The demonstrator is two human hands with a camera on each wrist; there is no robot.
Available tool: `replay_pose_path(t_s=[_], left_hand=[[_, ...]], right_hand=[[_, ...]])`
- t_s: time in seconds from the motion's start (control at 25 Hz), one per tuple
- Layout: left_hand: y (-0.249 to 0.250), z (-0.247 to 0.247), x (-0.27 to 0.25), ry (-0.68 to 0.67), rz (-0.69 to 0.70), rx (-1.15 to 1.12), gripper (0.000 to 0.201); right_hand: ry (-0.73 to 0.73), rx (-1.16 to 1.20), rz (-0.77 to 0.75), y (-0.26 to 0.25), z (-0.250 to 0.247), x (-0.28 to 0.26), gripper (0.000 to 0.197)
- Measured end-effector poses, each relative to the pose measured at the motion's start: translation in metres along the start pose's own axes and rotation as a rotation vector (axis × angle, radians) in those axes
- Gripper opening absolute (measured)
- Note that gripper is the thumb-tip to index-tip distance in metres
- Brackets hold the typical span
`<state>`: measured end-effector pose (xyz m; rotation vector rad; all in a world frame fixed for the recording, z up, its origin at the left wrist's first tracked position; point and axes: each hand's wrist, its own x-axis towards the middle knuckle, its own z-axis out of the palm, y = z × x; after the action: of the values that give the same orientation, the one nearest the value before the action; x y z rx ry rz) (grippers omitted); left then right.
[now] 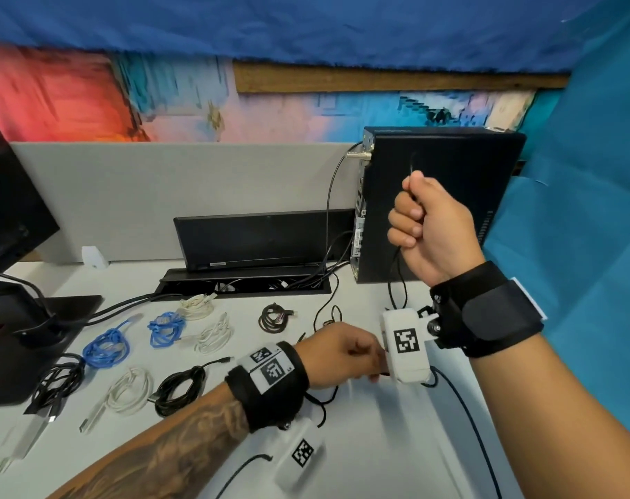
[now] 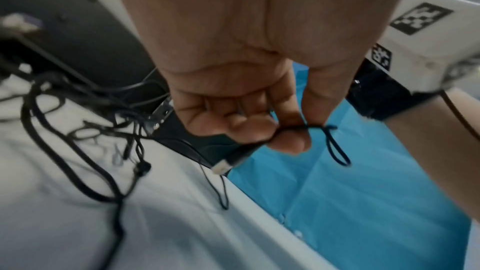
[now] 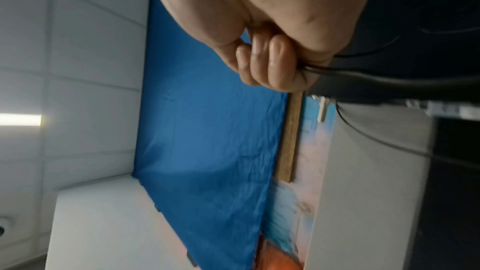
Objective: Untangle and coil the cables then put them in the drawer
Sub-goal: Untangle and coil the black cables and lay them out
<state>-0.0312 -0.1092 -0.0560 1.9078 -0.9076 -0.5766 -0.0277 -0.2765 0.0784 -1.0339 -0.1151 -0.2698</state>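
Approx. 8 coiled cables (image 1: 106, 346) sit on desk (image 1: 360, 444), none in a drawer (not in view), w/ right hand (image 1: 432, 228) fisted round thin black cable (image 1: 396, 279) held up, left hand (image 1: 342, 351) pinching its lower stretch.

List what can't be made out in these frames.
- Drawer: in no view.
- Left hand fingertips: head view, hidden behind the right wrist camera; only the left wrist view shows them pinching the black cable.
- Cable's run between right hand and left: head view, partly hidden by the hands and the camera.
- Loose tangle: left wrist view, blurred; separate cables can't be counted.
- Cable in the right wrist view: blurred, connector unseen.
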Motion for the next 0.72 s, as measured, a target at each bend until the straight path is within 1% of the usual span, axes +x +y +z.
replay_pose_path(t_s=[0.08,0.12,0.2,0.24,0.28,0.36,0.4,0.44,0.48,0.52,0.56,0.6,0.64,0.68,0.72], left_hand=[[0.0,-0.005,-0.006,0.016,-0.027,-0.095,0.025],[0.001,-0.011,-0.011,0.041,-0.036,-0.148,0.028],[0.006,-0.026,-0.022,0.125,-0.007,-0.21,0.029],[0.01,-0.034,-0.028,0.186,0.016,-0.217,0.029],[0.014,-0.041,-0.032,0.258,0.024,-0.201,0.031],[0.022,-0.052,-0.035,0.359,0.015,-0.212,0.037],[0.026,-0.055,-0.035,0.364,0.004,-0.313,0.037],[0.031,-0.055,-0.034,0.346,-0.001,-0.443,0.035],[0.035,-0.054,-0.033,0.326,0.003,-0.557,0.033],[0.038,-0.052,-0.031,0.328,0.008,-0.619,0.031],[0.04,-0.05,-0.03,0.35,0.011,-0.641,0.03],[0.04,-0.049,-0.031,0.376,0.008,-0.641,0.03],[0.041,-0.049,-0.032,0.392,-0.002,-0.63,0.029],[0.039,-0.051,-0.035,0.401,-0.021,-0.598,0.029],[0.036,-0.053,-0.04,0.389,-0.047,-0.548,0.03]], right_hand=[[0.075,-0.123,-0.074,-0.01,-0.007,0.006,0.017],[0.13,-0.247,-0.126,-0.012,-0.014,0.011,0.014],[0.229,-0.604,-0.228,-0.01,-0.034,0.019,0.01],[0.251,-0.791,-0.257,-0.007,-0.045,0.021,0.009],[0.231,-0.955,-0.241,0.0,-0.056,0.022,0.009],[0.082,-1.273,-0.113,0.019,-0.067,0.013,0.013],[0.018,-1.404,-0.097,0.028,-0.066,0.005,0.016],[-0.044,-1.453,-0.112,0.032,-0.059,-0.008,0.022],[-0.113,-1.381,-0.112,0.034,-0.049,-0.022,0.029],[-0.205,-1.186,-0.056,0.036,-0.037,-0.038,0.036],[-0.312,-0.962,0.077,0.036,-0.025,-0.05,0.041],[-0.39,-0.808,0.192,0.04,-0.019,-0.059,0.043],[-0.425,-0.754,0.211,0.043,-0.018,-0.065,0.039],[-0.397,-0.739,0.166,0.044,-0.019,-0.067,0.03],[-0.304,-0.743,0.09,0.042,-0.021,-0.067,0.018]])
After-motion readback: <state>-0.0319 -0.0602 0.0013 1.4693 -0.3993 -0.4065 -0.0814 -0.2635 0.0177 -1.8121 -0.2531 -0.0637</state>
